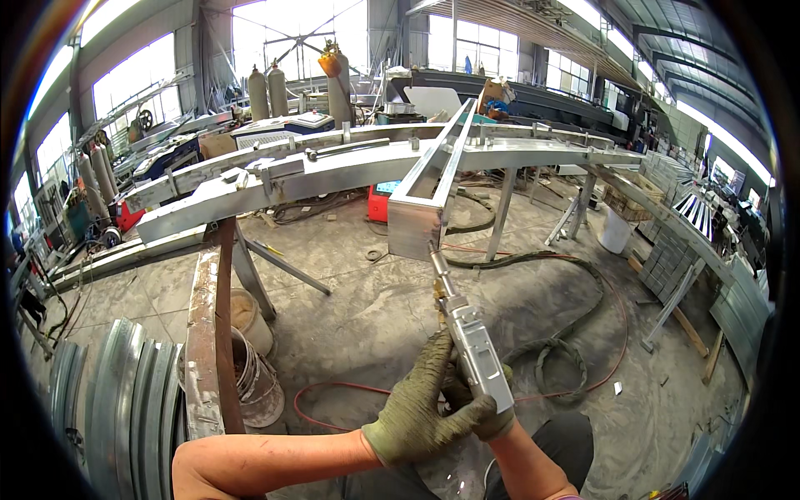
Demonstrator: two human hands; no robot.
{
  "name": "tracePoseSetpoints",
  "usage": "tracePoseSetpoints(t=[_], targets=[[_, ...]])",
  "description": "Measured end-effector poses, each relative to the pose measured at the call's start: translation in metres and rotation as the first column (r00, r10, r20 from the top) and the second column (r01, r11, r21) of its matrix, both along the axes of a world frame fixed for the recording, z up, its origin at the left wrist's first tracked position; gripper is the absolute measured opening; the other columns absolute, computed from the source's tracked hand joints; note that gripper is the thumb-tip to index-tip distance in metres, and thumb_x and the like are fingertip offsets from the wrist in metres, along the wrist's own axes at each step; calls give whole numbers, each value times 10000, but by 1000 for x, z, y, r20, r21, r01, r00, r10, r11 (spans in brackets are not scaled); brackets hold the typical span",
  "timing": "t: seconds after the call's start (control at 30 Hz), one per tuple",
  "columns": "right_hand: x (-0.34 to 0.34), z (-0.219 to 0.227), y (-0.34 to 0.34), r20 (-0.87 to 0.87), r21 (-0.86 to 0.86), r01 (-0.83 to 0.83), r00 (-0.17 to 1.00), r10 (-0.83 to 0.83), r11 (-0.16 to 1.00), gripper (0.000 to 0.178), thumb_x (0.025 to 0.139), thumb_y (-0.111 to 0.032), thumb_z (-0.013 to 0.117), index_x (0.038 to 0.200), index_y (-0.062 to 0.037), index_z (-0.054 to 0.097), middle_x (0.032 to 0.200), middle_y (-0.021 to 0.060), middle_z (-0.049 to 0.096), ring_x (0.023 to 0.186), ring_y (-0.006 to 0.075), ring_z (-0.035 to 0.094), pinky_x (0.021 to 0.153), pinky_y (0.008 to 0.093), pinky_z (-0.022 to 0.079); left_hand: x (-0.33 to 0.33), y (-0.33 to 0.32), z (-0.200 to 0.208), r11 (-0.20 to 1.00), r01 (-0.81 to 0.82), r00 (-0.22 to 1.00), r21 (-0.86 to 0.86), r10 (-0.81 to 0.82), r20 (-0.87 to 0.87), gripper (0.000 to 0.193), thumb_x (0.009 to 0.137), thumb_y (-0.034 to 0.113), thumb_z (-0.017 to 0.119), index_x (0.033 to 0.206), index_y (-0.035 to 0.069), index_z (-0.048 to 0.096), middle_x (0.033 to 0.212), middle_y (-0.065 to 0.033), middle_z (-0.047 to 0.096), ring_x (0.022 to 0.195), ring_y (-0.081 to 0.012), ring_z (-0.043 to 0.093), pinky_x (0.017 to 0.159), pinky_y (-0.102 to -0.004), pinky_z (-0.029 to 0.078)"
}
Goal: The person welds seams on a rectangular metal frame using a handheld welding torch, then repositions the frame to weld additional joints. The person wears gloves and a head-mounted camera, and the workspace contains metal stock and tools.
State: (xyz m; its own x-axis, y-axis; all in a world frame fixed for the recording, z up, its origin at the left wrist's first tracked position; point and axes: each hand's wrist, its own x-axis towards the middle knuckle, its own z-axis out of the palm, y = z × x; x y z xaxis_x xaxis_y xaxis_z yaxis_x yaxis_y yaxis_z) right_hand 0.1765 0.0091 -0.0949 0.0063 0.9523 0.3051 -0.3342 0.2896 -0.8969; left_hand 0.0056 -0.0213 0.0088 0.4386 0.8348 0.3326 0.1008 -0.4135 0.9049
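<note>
At five o'clock, the left hand, in an olive glove, is curled against the silver tool, its thumb across the butt. The right hand, gloved alike, is wrapped around it from behind and below, with some fingers hidden. The tool (any lettering on its body is too small to tell) slants up toward eleven o'clock; its nozzle ends at the near end of the metal frame, though whether they touch I cannot tell. At four o'clock a dark hose coils on the floor; toward eight stand buckets beside a rust-brown beam. Beyond, the frame stretches toward one o'clock over a long metal rail. Just left of the frame sits a red machine, its lit panel too small to read. Farther off, at eleven o'clock, grey gas cylinders stand before tall windows.
</note>
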Motion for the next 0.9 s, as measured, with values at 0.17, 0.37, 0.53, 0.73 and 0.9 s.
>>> tracePoseSetpoints(t=[0.17, 0.37, 0.53, 0.73, 0.9], targets=[[-3, -17, 4, -54, 15, 169, 984, -168, 985, 237, 953, -31, 835, 1168, 37, 761, 906, 80, 757, 775, 175, 731, 670, 347, 581, 3, 9, -8, 974, 27, 997, 225, -8, -83, 1177, 975, 338, 892, 1767, -80, 129, 1732, -306, 396, 1624, -383, 426, 1324, -470, 360], [6, 3, 7, 269, 352, 148, 929, -252, 924, 211, 949, -70, 838, 1133, 15, 779, 918, 120, 756, 772, 242, 748, 690, 377, 596, 1, 12, -12, 977, 34, 995, 211, -14, -96, 1184, 977, 354, 888, 1767, -84, 122, 1766, -320, 332, 1672, -396, 338, 1358, -475, 301], [6, 27, 3, 323, 454, 159, 887, -329, 876, 204, 938, -69, 843, 1112, 18, 779, 920, 123, 758, 766, 254, 752, 695, 383, 602, 2, 14, -10, 984, 58, 997, 168, -49, -62, 1176, 983, 355, 878, 1767, -82, 118, 1774, -319, 312, 1686, -400, 305, 1368, -485, 280], [8, 28, 8, 331, 532, 153, 868, -370, 833, 265, 918, -63, 859, 1151, 22, 765, 916, 116, 759, 772, 240, 752, 702, 374, 604, 1, 16, -8, 985, 52, 997, 165, -41, -70, 1170, 981, 348, 874, 1770, -75, 120, 1776, -319, 308, 1688, -403, 300, 1369, -485, 276], [5, 25, 9, 299, 515, 160, 887, -351, 842, 266, 919, -51, 859, 1155, 21, 762, 907, 96, 758, 777, 211, 748, 700, 364, 601, 0, 18, -13, 982, 35, 997, 188, -23, -68, 1164, 974, 341, 880, 1769, -67, 135, 1774, -314, 319, 1684, -399, 312, 1363, -483, 290]])
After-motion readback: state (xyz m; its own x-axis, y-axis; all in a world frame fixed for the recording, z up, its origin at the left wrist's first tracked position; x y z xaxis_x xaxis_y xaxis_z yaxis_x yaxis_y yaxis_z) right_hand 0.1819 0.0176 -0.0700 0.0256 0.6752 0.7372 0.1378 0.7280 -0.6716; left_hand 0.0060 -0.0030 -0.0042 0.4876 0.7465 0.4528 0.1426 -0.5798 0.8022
